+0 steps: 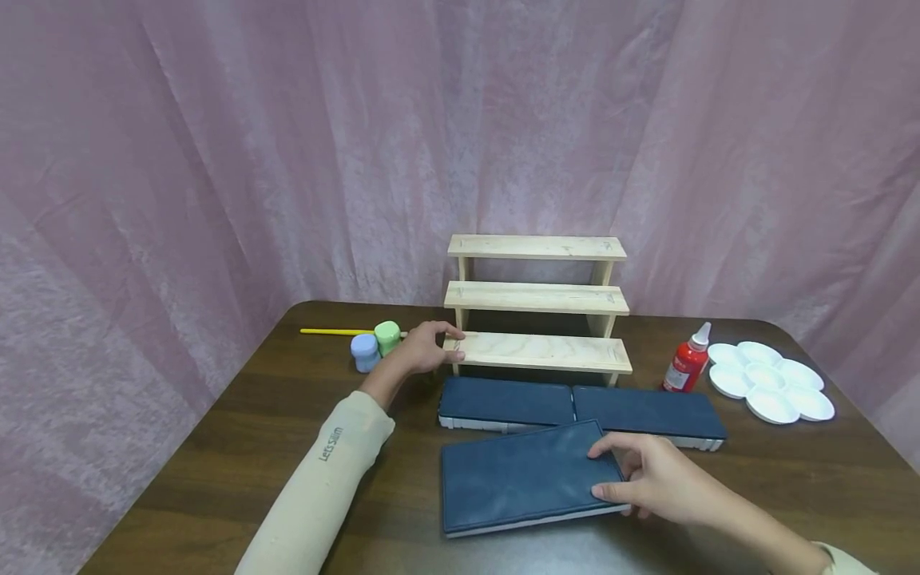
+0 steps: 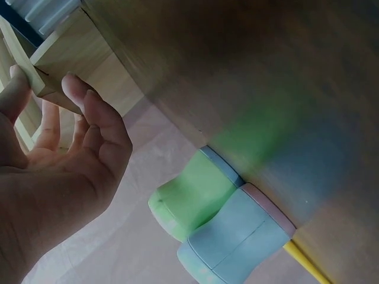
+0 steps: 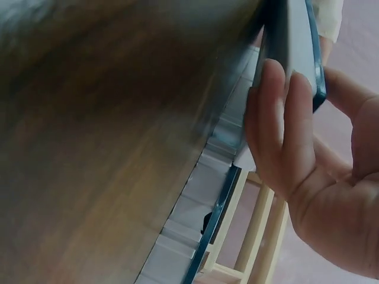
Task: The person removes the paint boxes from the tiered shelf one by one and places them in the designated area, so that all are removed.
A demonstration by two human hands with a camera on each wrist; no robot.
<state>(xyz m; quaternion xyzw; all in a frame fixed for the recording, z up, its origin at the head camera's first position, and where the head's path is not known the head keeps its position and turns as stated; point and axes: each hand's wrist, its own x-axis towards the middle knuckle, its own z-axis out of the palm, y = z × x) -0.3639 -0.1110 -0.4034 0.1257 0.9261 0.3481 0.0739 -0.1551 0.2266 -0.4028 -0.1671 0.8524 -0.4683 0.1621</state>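
Note:
My left hand (image 1: 426,348) pinches the left end of the lowest step of a three-tier wooden stand (image 1: 535,351). In the left wrist view the thumb and fingers meet around that step's corner. My right hand (image 1: 650,477) grips the right end of a flat dark blue case (image 1: 525,483) with a pale side, tilted over the table front. Right wrist view: its fingers (image 3: 299,118) lie along the case's pale side. Behind it, a longer dark blue case (image 1: 503,399) in two hinged-looking halves lies before the stand, its sides white and ridged.
Left of the stand are a green jar (image 1: 388,337), a blue jar (image 1: 365,353) and a yellow stick (image 1: 334,331). At right stand a red bottle (image 1: 685,369) with a white nozzle and a white flower-shaped palette (image 1: 765,375). A pink curtain (image 1: 359,160) hangs behind the table.

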